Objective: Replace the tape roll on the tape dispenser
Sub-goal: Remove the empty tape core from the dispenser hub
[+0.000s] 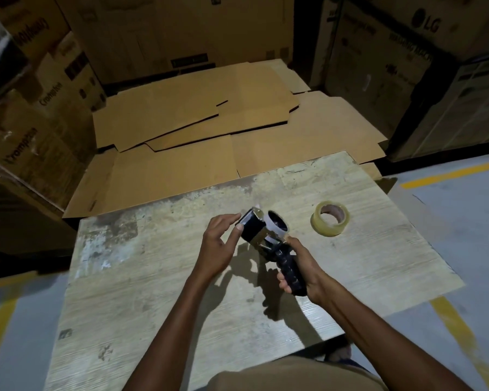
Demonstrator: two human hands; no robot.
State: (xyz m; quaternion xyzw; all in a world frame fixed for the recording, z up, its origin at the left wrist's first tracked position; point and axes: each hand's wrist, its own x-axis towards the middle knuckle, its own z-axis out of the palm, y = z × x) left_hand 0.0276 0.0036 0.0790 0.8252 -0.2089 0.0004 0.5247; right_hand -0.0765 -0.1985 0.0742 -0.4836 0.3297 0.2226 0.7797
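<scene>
A black hand-held tape dispenser (261,232) is held above the worn wooden table (153,277). My right hand (297,269) is closed around its ribbed black handle. A nearly spent white core (277,225) sits on the dispenser's spindle. My left hand (223,244) touches the dispenser's front end with thumb and fingertips, the other fingers spread. A full roll of clear tape (330,218) lies flat on the table, to the right of the dispenser and apart from both hands.
Flattened cardboard sheets (209,122) lie on the floor beyond the table. Stacked printed cartons (40,94) stand at the left, back and right. Grey floor with yellow lines (449,173) shows at both sides.
</scene>
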